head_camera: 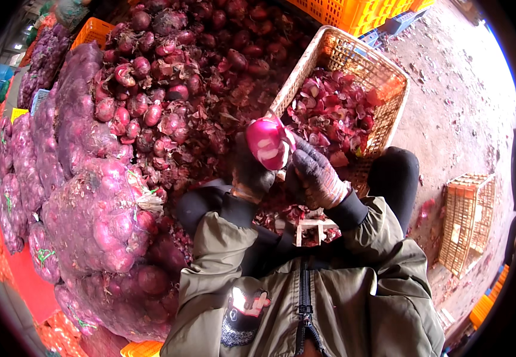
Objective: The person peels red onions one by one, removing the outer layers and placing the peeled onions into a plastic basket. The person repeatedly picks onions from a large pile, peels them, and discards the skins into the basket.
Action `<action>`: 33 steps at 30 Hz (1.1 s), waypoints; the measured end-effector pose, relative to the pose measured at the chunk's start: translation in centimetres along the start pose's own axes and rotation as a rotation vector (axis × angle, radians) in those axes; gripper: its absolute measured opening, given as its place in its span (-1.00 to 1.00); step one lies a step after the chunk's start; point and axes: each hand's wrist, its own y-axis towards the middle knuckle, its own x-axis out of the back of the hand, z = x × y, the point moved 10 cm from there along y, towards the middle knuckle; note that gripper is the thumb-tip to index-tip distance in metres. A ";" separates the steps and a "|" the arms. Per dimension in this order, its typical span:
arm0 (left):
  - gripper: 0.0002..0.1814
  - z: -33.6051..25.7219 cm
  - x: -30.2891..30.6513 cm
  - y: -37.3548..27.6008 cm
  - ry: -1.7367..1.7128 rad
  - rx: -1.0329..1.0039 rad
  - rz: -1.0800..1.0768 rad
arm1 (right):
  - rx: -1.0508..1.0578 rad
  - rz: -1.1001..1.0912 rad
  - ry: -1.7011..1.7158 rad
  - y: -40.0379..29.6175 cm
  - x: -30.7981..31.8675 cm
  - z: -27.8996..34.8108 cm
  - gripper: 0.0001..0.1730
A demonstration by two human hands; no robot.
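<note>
A red onion (267, 142), smooth and shiny with pale highlights, is held up in front of me. My left hand (252, 172), in a dark worn glove, grips it from the left and below. Close against the onion's right side is my right hand (313, 176), gloved too, with bent fingers at a loose flap of skin; whether it holds a tool is hidden. Just beyond my hands stands a pale plastic crate (394, 122), with onion skins and cut pieces (329, 105) inside.
Unpeeled red onions (150, 107) lie heaped at the front left. Full mesh sacks of onions (101, 218) are stacked along my left. Orange crates (329, 12) stand at the top. A pale crate (467, 223) rests on the littered floor (454, 98) at right.
</note>
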 end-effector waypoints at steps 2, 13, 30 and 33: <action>-0.18 3.0 0.1 -0.1 -0.424 0.193 0.071 | -0.056 0.010 0.089 -0.1 -0.1 -0.8 -0.51; -0.02 3.4 -1.3 -1.8 -1.061 0.477 0.378 | -0.094 -0.138 -0.466 -1.4 5.9 1.8 -0.32; -0.01 -0.8 -1.3 -1.7 -1.057 0.327 0.524 | 0.028 0.031 -1.123 -2.8 9.3 1.1 -0.29; 0.03 -0.2 -1.4 -1.3 -1.087 0.361 0.536 | -0.021 0.021 -1.160 -2.0 8.8 2.6 -0.31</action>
